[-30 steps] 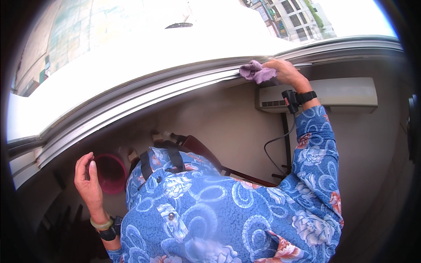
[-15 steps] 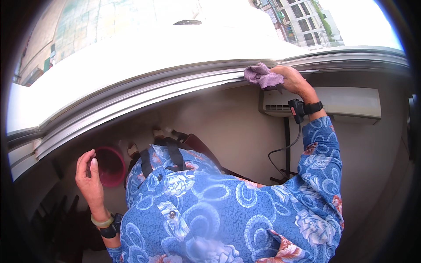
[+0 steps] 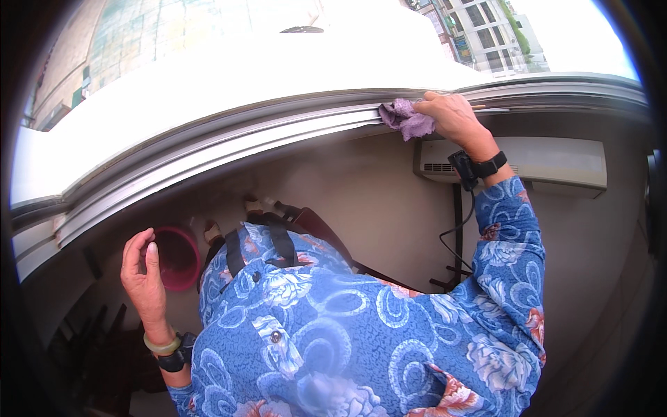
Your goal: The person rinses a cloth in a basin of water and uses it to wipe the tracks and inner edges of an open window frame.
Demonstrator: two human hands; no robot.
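A crumpled purple cloth lies on the white window track, gripped by my right hand. The fingers of that hand curl over the cloth and the far side of the track. A thin brown stick shows just past the back of the hand; whether the hand holds it too, I cannot tell. My left hand hangs in the air at the left, its fingers apart and slightly bent. Nothing is in it. Beneath and beside it, on the floor, stands a dark pink bucket.
Beyond the track are bright glare and buildings. A white wall unit sits below the track at the right. Dark furniture stands at the lower left. A black cable runs down from my right wrist.
My right hand and the cloth have shifted slightly left along the track. The brown stick has come into sight beside the hand. My left hand has barely moved.
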